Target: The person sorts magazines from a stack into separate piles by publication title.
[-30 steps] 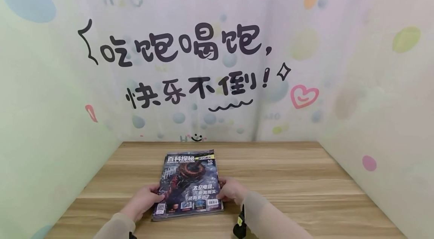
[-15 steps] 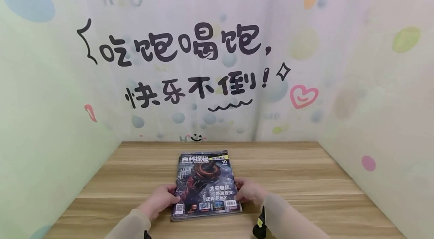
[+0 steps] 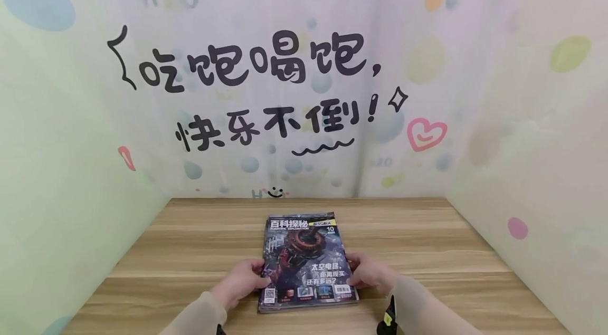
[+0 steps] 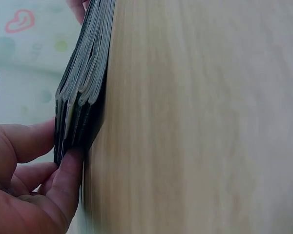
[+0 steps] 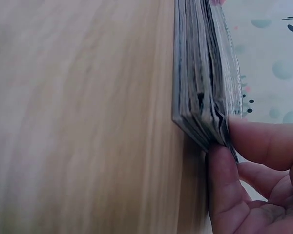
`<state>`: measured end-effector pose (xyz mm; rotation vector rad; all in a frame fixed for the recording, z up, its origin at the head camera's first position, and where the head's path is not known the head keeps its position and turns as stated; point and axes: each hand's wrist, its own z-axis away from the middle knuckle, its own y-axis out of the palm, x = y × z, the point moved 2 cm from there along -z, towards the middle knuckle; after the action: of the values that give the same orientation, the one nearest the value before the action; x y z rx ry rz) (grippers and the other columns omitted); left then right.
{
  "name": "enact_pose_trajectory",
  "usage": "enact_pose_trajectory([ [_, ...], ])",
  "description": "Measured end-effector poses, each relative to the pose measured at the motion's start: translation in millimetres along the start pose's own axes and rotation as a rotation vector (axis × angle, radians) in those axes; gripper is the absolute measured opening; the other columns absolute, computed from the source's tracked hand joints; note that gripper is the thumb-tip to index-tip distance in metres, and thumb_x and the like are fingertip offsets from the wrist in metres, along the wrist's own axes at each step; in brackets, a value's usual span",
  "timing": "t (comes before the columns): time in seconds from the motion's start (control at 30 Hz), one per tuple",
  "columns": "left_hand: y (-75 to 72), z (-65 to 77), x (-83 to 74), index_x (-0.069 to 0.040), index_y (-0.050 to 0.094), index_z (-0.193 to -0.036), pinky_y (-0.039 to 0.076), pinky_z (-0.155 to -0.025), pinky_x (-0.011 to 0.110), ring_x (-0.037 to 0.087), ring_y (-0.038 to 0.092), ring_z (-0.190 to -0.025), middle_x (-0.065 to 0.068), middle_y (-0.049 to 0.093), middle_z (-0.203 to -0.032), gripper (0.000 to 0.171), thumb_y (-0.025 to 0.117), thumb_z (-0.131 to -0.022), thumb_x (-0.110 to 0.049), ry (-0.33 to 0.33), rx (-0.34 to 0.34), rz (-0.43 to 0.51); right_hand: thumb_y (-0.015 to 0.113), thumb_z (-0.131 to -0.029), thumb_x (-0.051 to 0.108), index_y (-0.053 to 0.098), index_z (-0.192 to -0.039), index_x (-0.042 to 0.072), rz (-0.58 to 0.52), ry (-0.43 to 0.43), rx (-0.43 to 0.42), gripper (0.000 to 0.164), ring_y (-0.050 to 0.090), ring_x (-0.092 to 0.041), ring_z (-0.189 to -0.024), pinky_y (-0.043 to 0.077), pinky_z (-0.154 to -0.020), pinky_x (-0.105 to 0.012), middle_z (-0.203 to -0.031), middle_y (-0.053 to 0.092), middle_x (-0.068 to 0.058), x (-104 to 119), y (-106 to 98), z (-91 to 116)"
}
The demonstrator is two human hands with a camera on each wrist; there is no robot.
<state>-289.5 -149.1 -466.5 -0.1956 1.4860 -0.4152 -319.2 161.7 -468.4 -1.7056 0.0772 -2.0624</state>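
Note:
A stack of several magazines (image 3: pixel 304 250) lies face up on the wooden table, its top cover dark with a reddish ring-shaped machine and white Chinese lettering. At the left edge, my left hand (image 3: pixel 239 282) grips the stack, thumb over the cover. My right hand (image 3: pixel 372 274) holds the opposite edge in the same manner. In the left wrist view, folded spines of the magazines (image 4: pixel 83 87) show between the thumb and fingers (image 4: pixel 68 185). The right wrist view has the loose page edges of the magazines (image 5: pixel 198 73) against the fingers (image 5: pixel 222 170). The lower covers are mostly hidden.
The wood-grain table (image 3: pixel 190 235) reaches back to a pale patterned wall (image 3: pixel 304 176) with black Chinese writing. Side walls (image 3: pixel 537 166) stand along its left and right. A black strap with a yellow mark (image 3: pixel 387 319) hangs at the right sleeve.
Both hands have carried the magazine stack rightward across the table, from left of the middle to about the middle. The grip at both edges looks the same.

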Motion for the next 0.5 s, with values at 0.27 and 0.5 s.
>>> enact_pose_trajectory([
  [0.27, 12.7, -2.0, -3.6, 0.021, 0.043, -0.129, 0.051, -0.088, 0.044, 0.033, 0.059, -0.105, 0.035, 0.052, -0.122, 0.062, 0.073, -0.079, 0.0, 0.019, 0.034, -0.016, 0.062, -0.07, -0.019, 0.039, -0.139, -0.012, -0.025, -0.025, 0.009, 0.073, 0.057, -0.026, -0.084, 0.054, -0.069, -0.037, -0.103, 0.054, -0.018, -7.0, -12.6, 10.6],
  [0.5, 18.9, -2.2, -5.3, 0.02, 0.041, -0.131, 0.054, -0.082, 0.039, 0.025, 0.06, -0.096, 0.029, 0.055, -0.118, 0.065, 0.072, -0.078, 0.001, 0.026, 0.066, 0.022, 0.063, -0.07, -0.018, 0.039, -0.139, -0.012, -0.028, -0.03, 0.024, 0.074, 0.058, -0.025, -0.084, 0.054, -0.07, -0.038, -0.104, 0.057, -0.017, -10.6, -20.7, 17.1],
])
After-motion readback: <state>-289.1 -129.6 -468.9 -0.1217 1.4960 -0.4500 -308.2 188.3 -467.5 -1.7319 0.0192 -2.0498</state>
